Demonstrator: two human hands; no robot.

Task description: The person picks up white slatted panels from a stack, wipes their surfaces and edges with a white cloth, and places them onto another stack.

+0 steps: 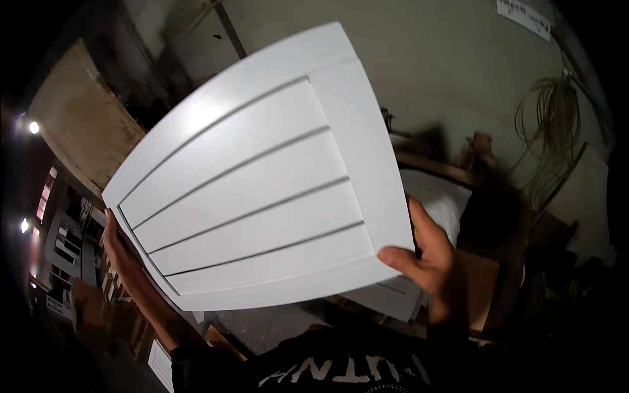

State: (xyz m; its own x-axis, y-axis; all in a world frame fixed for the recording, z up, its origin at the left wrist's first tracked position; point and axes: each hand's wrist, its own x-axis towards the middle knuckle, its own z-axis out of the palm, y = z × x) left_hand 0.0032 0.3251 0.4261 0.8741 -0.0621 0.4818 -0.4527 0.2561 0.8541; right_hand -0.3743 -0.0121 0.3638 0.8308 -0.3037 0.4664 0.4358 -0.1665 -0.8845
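Observation:
A white cabinet door panel (242, 190) with a raised frame and several grooves spans the middle of the view, tilted, its right end higher. At its left edge my left hand (120, 243) supports it, the fingers partly hidden behind the edge. My right hand (422, 252) grips the lower right corner, thumb on the front face and fingers behind. The panel is held up off any surface, between both hands. Its back side is hidden.
A tan board (82, 118) stands at the upper left. Coiled cable (550, 114) hangs on the grey wall at right. Beyond my right hand are a wooden shelf (439, 167) and white plastic wrapping (436, 196). Another white slatted panel (160, 367) lies low at the left.

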